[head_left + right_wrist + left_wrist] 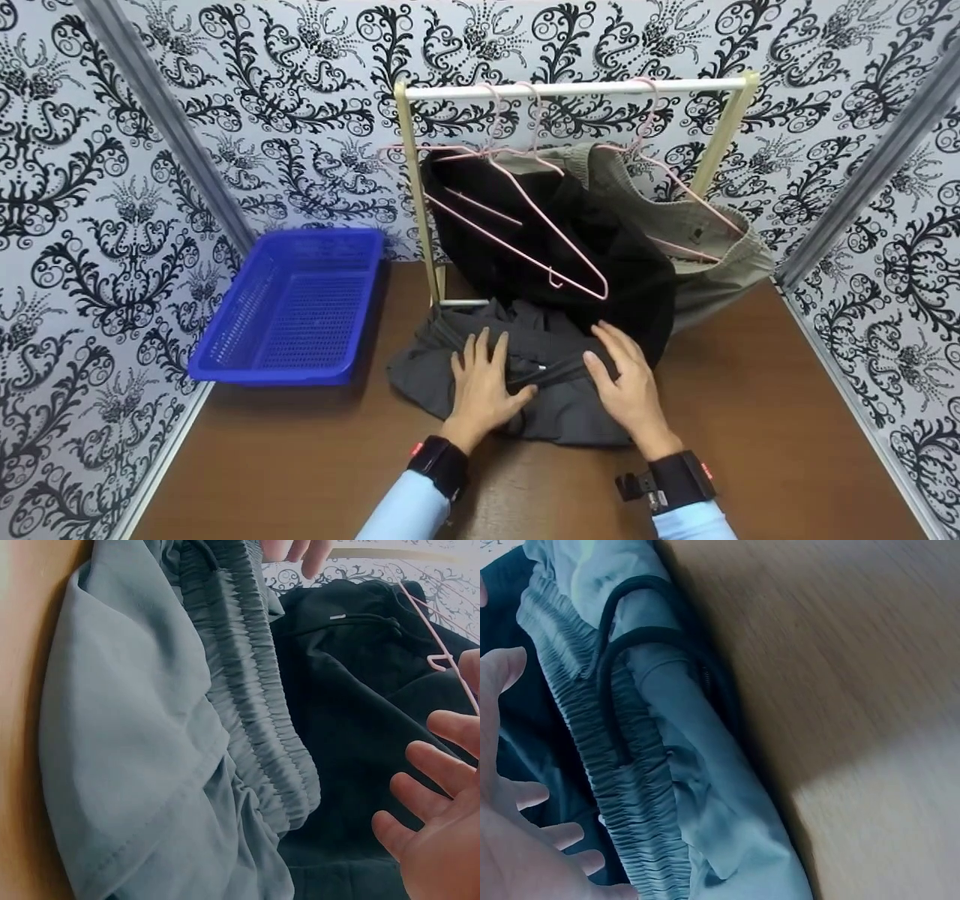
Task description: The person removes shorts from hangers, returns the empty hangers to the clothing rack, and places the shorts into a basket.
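A dark grey garment (pixel 566 416) with an elastic waistband lies bunched on the table in front of the rack. In the left wrist view its gathered waistband (pixel 641 802) has a looped dark drawstring (pixel 656 634). My left hand (pixel 484 390) is at the garment's left part, fingers spread and pointing away from me. Over its right part is my right hand (pixel 630 390), with fingers extended and thumb apart. Neither hand grips the cloth; whether the fingertips touch it is unclear. Behind the garment hang black trousers (pixel 510 232), also seen beside the waistband in the right wrist view.
A rack with a white rail (pixel 585 90) stands at the back, holding several pink hangers (pixel 577 251). Khaki trousers (pixel 720 274) hang at its right. A blue plastic basket (pixel 281 375) sits at the left on the brown table (pixel 300 465). Patterned walls enclose the table.
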The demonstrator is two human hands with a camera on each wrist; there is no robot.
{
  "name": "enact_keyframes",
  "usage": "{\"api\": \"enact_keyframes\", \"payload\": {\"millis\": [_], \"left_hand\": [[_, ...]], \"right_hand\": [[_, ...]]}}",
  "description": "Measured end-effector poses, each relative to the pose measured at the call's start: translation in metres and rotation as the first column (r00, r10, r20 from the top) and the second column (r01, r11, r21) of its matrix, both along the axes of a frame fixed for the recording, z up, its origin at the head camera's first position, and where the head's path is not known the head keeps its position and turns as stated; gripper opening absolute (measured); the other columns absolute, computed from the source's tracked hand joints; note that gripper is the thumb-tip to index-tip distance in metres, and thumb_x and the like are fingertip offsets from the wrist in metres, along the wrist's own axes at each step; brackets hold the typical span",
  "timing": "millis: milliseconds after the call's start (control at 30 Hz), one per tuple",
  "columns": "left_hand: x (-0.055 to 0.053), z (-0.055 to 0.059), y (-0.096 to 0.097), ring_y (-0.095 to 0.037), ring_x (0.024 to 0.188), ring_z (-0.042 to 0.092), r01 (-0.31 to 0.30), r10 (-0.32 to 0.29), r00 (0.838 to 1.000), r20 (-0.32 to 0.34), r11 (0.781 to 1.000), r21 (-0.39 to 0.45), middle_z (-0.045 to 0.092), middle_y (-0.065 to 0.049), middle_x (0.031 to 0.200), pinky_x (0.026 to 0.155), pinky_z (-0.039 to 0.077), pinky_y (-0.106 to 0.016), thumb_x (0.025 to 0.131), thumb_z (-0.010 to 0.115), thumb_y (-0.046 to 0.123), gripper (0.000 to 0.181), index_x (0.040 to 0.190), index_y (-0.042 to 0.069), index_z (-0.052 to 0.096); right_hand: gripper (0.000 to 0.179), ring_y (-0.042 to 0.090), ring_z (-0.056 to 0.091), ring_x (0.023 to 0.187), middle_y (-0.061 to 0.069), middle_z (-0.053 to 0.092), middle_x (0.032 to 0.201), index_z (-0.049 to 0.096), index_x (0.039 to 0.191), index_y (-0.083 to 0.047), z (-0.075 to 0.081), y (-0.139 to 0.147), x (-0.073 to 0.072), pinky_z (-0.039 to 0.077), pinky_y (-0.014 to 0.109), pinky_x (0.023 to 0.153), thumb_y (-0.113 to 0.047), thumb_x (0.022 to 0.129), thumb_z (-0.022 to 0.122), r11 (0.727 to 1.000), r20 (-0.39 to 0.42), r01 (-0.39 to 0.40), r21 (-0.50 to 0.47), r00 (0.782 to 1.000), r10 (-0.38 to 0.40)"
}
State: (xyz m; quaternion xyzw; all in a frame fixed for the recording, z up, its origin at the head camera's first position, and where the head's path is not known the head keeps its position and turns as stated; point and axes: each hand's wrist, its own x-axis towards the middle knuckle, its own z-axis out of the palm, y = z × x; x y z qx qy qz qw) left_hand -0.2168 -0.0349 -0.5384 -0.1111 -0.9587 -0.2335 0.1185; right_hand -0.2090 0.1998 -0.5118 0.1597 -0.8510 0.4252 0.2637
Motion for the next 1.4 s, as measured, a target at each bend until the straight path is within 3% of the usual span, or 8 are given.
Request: {"api": "enact_keyframes", "payload": {"millis": [233, 467, 733, 933, 1400], "left_hand": [[-0.007, -0.002, 0.003, -0.054, 0.152, 0.019, -0.019, 0.019, 0.993, 0.116, 1.000, -0.006, 0.022, -0.026, 0.167, 0.113, 0.020, -0.078, 0.081, 0.078, 0.063, 0.105, 0.162, 0.015, 0.034], [-0.012, -0.010, 0.010, -0.057, 0.151, 0.018, -0.044, 0.055, 0.982, 0.180, 0.997, -0.062, 0.017, -0.027, 0.168, 0.111, 0.021, -0.080, 0.074, 0.079, 0.071, 0.114, 0.164, 0.020, 0.030], [-0.017, -0.025, 0.018, -0.062, 0.146, 0.024, -0.083, 0.109, 0.965, 0.239, 0.990, -0.115, 0.012, -0.023, 0.170, 0.108, 0.027, -0.079, 0.067, 0.085, 0.071, 0.122, 0.165, 0.026, 0.028], [-0.018, -0.025, 0.020, -0.062, 0.142, 0.032, -0.089, 0.130, 0.959, 0.251, 0.982, -0.167, 0.017, -0.022, 0.170, 0.105, 0.032, -0.078, 0.065, 0.085, 0.072, 0.122, 0.164, 0.026, 0.031], [-0.025, -0.034, 0.032, -0.057, 0.142, 0.036, -0.099, 0.173, 0.942, 0.286, 0.961, -0.257, 0.027, -0.017, 0.168, 0.106, 0.031, -0.078, 0.066, 0.084, 0.073, 0.112, 0.159, 0.026, 0.043]], "right_hand": [[0.044, 0.041, 0.050, 0.137, 0.019, 0.058, 0.145, 0.064, 0.138, -0.001, -0.004, -0.007, 0.001, 0.038, 0.052, 0.109, -0.011, 0.095, 0.070, 1.000, -0.002, 0.002, -0.010, 1.000, -0.002], [0.043, 0.039, 0.052, 0.135, 0.019, 0.060, 0.143, 0.064, 0.137, -0.002, -0.011, -0.013, 0.004, 0.035, 0.029, 0.113, -0.010, 0.095, 0.071, 1.000, -0.007, 0.007, -0.016, 1.000, -0.008], [0.043, 0.039, 0.053, 0.135, 0.018, 0.060, 0.143, 0.065, 0.136, -0.002, -0.015, -0.014, 0.004, 0.039, 0.043, 0.109, -0.011, 0.095, 0.071, 1.000, -0.003, 0.012, -0.022, 1.000, -0.013], [0.044, 0.043, 0.051, 0.136, 0.021, 0.058, 0.144, 0.063, 0.137, 0.001, -0.017, -0.014, 0.004, 0.040, 0.055, 0.107, -0.010, 0.094, 0.070, 1.000, 0.009, 0.000, -0.020, 1.000, 0.000], [0.045, 0.047, 0.048, 0.136, 0.023, 0.057, 0.144, 0.061, 0.138, 0.003, -0.024, -0.016, 0.003, 0.038, 0.065, 0.108, -0.009, 0.095, 0.069, 0.999, 0.043, -0.007, -0.031, 0.999, 0.009]]}}
